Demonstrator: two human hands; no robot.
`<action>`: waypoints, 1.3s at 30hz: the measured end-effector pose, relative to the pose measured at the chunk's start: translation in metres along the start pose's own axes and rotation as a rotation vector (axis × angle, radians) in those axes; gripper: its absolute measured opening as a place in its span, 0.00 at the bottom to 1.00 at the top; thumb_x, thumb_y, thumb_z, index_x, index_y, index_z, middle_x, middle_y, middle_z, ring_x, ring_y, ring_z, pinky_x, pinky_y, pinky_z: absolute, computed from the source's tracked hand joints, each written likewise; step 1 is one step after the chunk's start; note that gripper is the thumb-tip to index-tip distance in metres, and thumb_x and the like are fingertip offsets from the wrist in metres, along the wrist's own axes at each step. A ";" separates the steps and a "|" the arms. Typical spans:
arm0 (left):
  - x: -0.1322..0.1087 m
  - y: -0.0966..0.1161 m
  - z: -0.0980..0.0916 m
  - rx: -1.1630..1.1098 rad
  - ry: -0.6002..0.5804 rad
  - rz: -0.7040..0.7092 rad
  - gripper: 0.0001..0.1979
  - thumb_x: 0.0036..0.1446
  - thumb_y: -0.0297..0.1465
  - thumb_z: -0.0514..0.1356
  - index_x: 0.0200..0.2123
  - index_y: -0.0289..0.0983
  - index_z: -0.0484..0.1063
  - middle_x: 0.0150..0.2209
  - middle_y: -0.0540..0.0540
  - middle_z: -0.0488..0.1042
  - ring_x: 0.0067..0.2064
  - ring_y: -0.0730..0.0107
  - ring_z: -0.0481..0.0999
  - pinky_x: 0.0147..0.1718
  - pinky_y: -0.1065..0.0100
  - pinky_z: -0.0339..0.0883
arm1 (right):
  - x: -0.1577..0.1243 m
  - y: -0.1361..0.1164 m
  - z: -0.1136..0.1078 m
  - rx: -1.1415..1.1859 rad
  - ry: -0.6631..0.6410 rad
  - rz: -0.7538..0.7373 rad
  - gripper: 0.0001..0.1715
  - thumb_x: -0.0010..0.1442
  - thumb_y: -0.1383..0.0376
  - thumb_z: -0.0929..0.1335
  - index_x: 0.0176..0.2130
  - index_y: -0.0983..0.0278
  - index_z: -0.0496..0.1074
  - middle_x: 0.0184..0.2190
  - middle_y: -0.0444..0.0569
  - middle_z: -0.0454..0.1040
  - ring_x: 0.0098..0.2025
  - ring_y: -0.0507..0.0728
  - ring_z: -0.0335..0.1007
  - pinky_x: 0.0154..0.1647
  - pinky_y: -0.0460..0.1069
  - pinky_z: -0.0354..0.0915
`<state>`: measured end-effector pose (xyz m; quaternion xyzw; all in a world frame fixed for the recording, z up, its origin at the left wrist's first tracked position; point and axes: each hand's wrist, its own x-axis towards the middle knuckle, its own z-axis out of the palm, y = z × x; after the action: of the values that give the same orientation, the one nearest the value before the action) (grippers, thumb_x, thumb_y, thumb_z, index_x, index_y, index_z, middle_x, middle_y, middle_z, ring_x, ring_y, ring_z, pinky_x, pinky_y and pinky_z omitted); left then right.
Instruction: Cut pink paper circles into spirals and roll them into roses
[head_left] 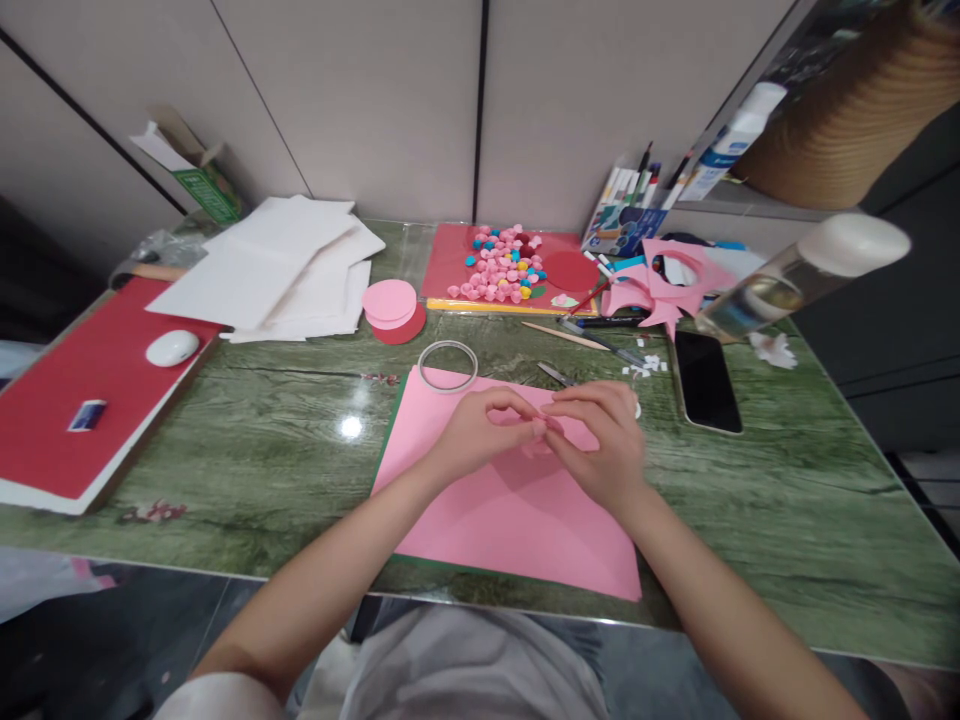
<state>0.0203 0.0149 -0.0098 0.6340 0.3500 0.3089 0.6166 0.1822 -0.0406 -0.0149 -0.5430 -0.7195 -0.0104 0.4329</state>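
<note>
Fingertips [534,428] of the left hand [480,432] and right hand [600,440] meet, curled in tight and pinching a small pink paper piece [543,428] between them. Most of that piece is covered by the fingers, so its shape cannot be made out. Both hands hover just above a pink paper sheet [510,520] lying on the green marble table [787,500]. A clear tape ring [448,364] overlaps the sheet's far corner, and a black phone [705,380] lies face up to the right.

Print on the marker box [626,215] and on the green carton [206,182] is too small to read. A clear bottle [795,275] at right is blurred. Small rolled paper flowers [502,268] are heaped on a red sheet [450,262] at the back.
</note>
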 end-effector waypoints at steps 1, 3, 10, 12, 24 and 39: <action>0.000 0.000 0.000 0.005 0.002 0.002 0.10 0.45 0.36 0.63 0.27 0.35 0.74 0.30 0.47 0.74 0.35 0.70 0.71 0.39 0.67 0.60 | 0.000 0.000 0.000 0.004 0.002 -0.001 0.10 0.49 0.66 0.70 0.35 0.54 0.72 0.34 0.45 0.72 0.41 0.58 0.64 0.43 0.56 0.58; 0.001 0.001 -0.001 0.010 0.010 0.008 0.10 0.45 0.36 0.63 0.27 0.35 0.74 0.30 0.46 0.74 0.35 0.69 0.71 0.40 0.67 0.61 | 0.001 -0.001 0.000 0.010 -0.001 -0.007 0.09 0.49 0.66 0.70 0.33 0.54 0.72 0.34 0.45 0.72 0.40 0.58 0.64 0.42 0.56 0.58; 0.001 0.001 -0.002 -0.082 -0.033 0.047 0.09 0.45 0.35 0.64 0.28 0.35 0.76 0.32 0.44 0.76 0.36 0.68 0.73 0.39 0.67 0.64 | 0.005 -0.001 -0.004 0.056 -0.036 0.007 0.07 0.50 0.67 0.70 0.33 0.56 0.73 0.35 0.45 0.71 0.41 0.57 0.64 0.42 0.56 0.59; 0.001 0.001 -0.002 -0.119 -0.046 0.035 0.09 0.44 0.35 0.64 0.28 0.34 0.76 0.32 0.44 0.76 0.36 0.68 0.73 0.40 0.67 0.64 | 0.006 -0.001 -0.005 0.079 -0.057 0.009 0.07 0.50 0.67 0.70 0.33 0.56 0.73 0.36 0.46 0.71 0.41 0.57 0.64 0.42 0.55 0.60; 0.002 0.000 -0.002 -0.320 -0.146 -0.141 0.09 0.43 0.33 0.65 0.28 0.33 0.75 0.28 0.46 0.75 0.32 0.71 0.72 0.34 0.69 0.63 | 0.008 -0.004 -0.005 0.172 -0.126 0.068 0.06 0.51 0.66 0.69 0.34 0.58 0.72 0.36 0.46 0.70 0.41 0.56 0.65 0.42 0.54 0.62; 0.002 0.000 0.000 -0.171 -0.029 -0.076 0.11 0.44 0.35 0.64 0.29 0.34 0.76 0.30 0.45 0.75 0.33 0.70 0.72 0.35 0.69 0.63 | 0.003 -0.002 -0.002 -0.126 0.009 -0.059 0.09 0.49 0.68 0.71 0.34 0.57 0.72 0.34 0.45 0.74 0.40 0.57 0.64 0.42 0.55 0.57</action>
<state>0.0216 0.0160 -0.0095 0.5697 0.3374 0.3048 0.6847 0.1817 -0.0401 -0.0107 -0.5476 -0.7313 -0.0707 0.4005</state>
